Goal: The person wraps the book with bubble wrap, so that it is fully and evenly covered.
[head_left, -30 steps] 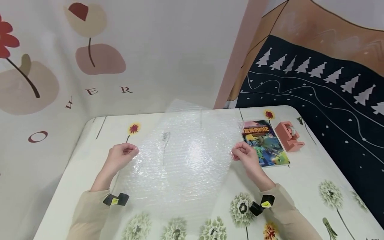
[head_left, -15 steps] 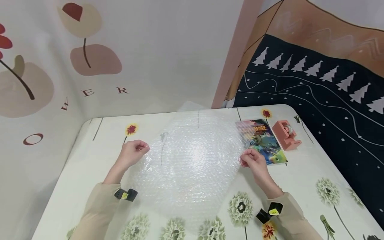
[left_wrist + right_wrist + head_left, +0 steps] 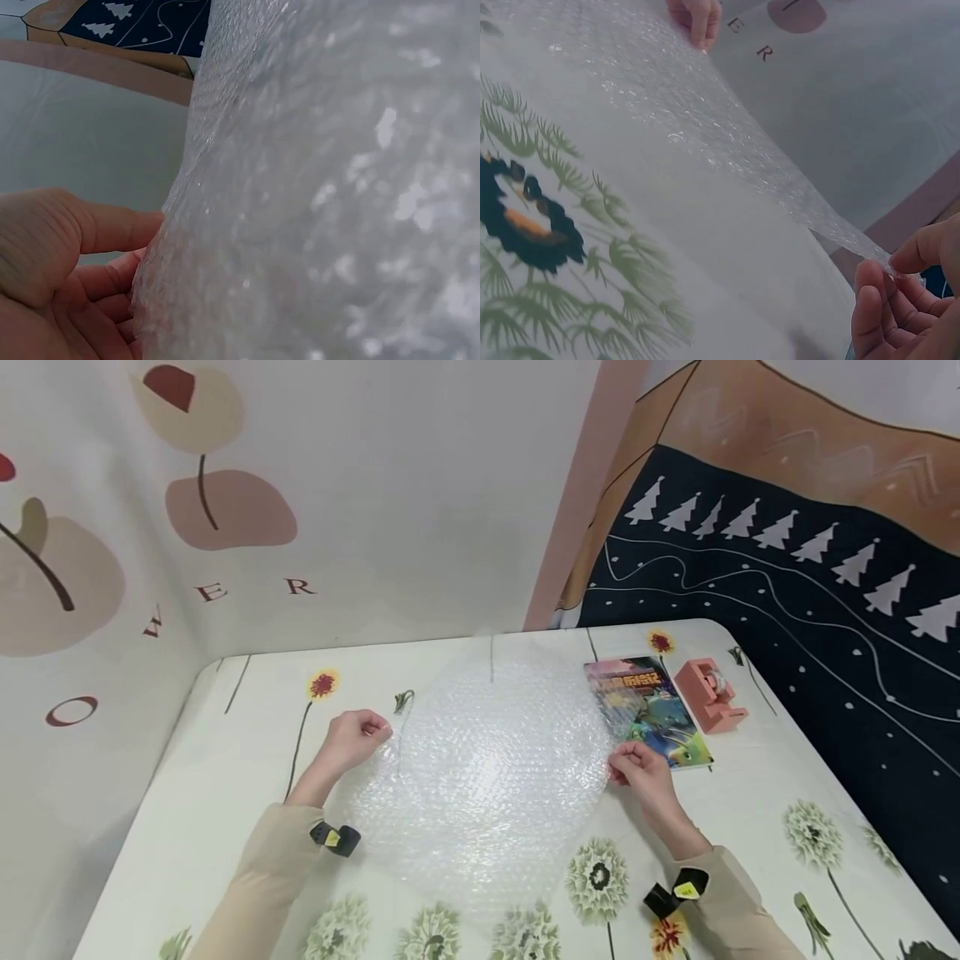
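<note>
Our left hand [image 3: 358, 732] pinches the left edge of the single clear sheet of bubble wrap [image 3: 487, 768], and our right hand [image 3: 637, 767] pinches its right edge. The sheet spans sideways between them, low over the flower-printed white table [image 3: 750, 793], equally near each hand. Just right: one colourful book [image 3: 648, 710], one pink tape dispenser [image 3: 708, 696].

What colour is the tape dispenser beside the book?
The tape dispenser is salmon pink, clearest in the head view.

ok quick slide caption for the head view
Left hand and right hand pinch a clear bubble wrap sheet over a floral table.
</note>
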The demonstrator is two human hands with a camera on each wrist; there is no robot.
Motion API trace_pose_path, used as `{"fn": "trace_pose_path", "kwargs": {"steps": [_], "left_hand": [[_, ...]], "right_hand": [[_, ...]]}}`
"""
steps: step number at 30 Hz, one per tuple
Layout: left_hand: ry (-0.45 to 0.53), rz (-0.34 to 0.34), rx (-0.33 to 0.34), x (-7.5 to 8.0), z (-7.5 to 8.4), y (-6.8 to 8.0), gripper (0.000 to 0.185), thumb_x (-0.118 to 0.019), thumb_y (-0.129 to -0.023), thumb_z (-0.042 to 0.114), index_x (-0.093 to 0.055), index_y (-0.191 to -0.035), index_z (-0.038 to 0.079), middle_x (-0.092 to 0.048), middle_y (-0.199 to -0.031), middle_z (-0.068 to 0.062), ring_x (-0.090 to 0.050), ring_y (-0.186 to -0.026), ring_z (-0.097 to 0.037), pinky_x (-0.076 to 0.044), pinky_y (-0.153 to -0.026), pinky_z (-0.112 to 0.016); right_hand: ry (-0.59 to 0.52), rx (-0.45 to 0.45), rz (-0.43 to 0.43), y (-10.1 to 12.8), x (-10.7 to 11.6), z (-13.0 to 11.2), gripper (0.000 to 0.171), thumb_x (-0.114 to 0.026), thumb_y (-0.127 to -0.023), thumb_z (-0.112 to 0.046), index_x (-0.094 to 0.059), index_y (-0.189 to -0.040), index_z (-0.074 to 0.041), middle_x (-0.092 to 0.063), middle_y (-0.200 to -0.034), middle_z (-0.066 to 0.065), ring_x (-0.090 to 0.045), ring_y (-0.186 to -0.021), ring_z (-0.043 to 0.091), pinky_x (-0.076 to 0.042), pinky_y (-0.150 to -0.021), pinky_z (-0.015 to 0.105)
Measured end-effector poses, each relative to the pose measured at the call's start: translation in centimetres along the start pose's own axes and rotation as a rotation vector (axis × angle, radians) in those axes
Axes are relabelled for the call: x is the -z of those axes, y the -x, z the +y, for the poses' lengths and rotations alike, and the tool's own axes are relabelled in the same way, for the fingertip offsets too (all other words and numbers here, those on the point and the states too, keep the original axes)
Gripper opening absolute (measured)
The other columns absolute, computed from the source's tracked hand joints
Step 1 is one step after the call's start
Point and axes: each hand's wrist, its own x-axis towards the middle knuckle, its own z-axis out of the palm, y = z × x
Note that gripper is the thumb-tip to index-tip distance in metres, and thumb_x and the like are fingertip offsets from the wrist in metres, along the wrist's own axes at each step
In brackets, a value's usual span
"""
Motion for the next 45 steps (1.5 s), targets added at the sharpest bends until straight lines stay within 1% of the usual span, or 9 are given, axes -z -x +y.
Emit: {"fn": "trace_pose_path", "kwargs": {"steps": [7,13,18,25,32,37,39,42,45], "left_hand": [[0.001,-0.020,0.017,-1.0,-0.3,-0.4,0.014,-0.060,-0.088,0.007,-0.063,-0.091,-0.006,-0.061,-0.078,-0.011,-0.053,-0.071,-0.021,-0.042,-0.059,-0.027],[-0.004,-0.040,0.033,-1.7,-0.3,-0.5,0.014,-0.060,-0.088,0.008,-0.063,-0.090,-0.005,-0.060,-0.077,-0.010,-0.053,-0.070,-0.020,-0.043,-0.059,-0.027],[-0.018,-0.051,0.046,-2.3,-0.5,-0.6,0.013,-0.061,-0.088,0.008,-0.063,-0.090,-0.005,-0.059,-0.077,-0.010,-0.053,-0.069,-0.019,-0.043,-0.058,-0.026],[-0.019,-0.064,0.043,-2.9,-0.5,-0.5,0.012,-0.061,-0.088,0.007,-0.063,-0.088,-0.004,-0.059,-0.075,-0.010,-0.052,-0.067,-0.018,-0.043,-0.057,-0.026],[-0.033,-0.046,0.037,-3.2,-0.4,-0.4,0.010,-0.062,-0.088,0.006,-0.062,-0.085,-0.004,-0.059,-0.074,-0.010,-0.053,-0.068,-0.019,-0.043,-0.059,-0.027],[-0.047,-0.045,0.023,-3.4,-0.5,-0.2,0.010,-0.062,-0.087,0.005,-0.061,-0.083,-0.004,-0.059,-0.073,-0.009,-0.053,-0.068,-0.020,-0.044,-0.060,-0.029],[-0.058,-0.044,0.015,-3.5,-0.6,-0.1,0.010,-0.063,-0.087,0.005,-0.061,-0.084,-0.005,-0.059,-0.074,-0.009,-0.053,-0.068,-0.020,-0.045,-0.060,-0.030],[-0.081,-0.043,0.022,-3.5,-0.5,0.0,0.013,-0.063,-0.086,0.007,-0.060,-0.088,-0.006,-0.058,-0.076,-0.010,-0.053,-0.069,-0.020,-0.045,-0.061,-0.031],[-0.124,-0.048,0.019,-3.4,0.3,0.3,0.021,-0.064,-0.086,0.009,-0.060,-0.095,-0.009,-0.057,-0.080,-0.012,-0.052,-0.072,-0.023,-0.046,-0.064,-0.034]], "right_hand": [[0.026,-0.030,0.023,-0.5,0.4,0.3,0.015,-0.054,-0.090,-0.001,-0.050,-0.099,0.011,-0.059,-0.066,-0.004,-0.055,-0.059,0.007,-0.050,-0.057,0.022],[0.082,-0.007,0.039,-1.1,0.5,0.5,0.013,-0.055,-0.091,-0.001,-0.052,-0.097,0.009,-0.060,-0.066,-0.001,-0.055,-0.056,0.008,-0.048,-0.053,0.022],[0.134,0.002,0.047,-1.5,0.8,0.6,0.015,-0.055,-0.092,-0.004,-0.054,-0.100,0.008,-0.060,-0.068,0.000,-0.055,-0.057,0.007,-0.048,-0.051,0.021],[0.168,0.006,0.064,-1.8,1.1,0.7,0.018,-0.058,-0.091,-0.005,-0.055,-0.101,0.010,-0.061,-0.067,0.001,-0.057,-0.056,0.007,-0.048,-0.050,0.021],[0.219,0.013,0.063,-2.0,1.3,0.8,0.018,-0.058,-0.091,-0.007,-0.057,-0.100,0.009,-0.062,-0.067,0.003,-0.059,-0.055,0.009,-0.049,-0.049,0.022],[0.239,0.012,0.059,-2.1,1.3,1.0,0.016,-0.058,-0.091,-0.005,-0.059,-0.098,0.009,-0.062,-0.065,0.004,-0.058,-0.053,0.010,-0.049,-0.048,0.023],[0.246,0.016,0.051,-2.1,1.5,1.1,0.016,-0.058,-0.091,-0.005,-0.060,-0.098,0.009,-0.063,-0.065,0.005,-0.059,-0.052,0.011,-0.050,-0.048,0.024],[0.252,0.029,0.036,-2.1,1.8,1.0,0.019,-0.058,-0.091,-0.006,-0.060,-0.099,0.011,-0.064,-0.066,0.007,-0.060,-0.052,0.011,-0.051,-0.049,0.025],[0.245,0.031,0.037,-2.1,2.3,0.7,0.021,-0.058,-0.092,-0.007,-0.060,-0.101,0.012,-0.065,-0.068,0.008,-0.061,-0.053,0.010,-0.052,-0.050,0.025]]}}
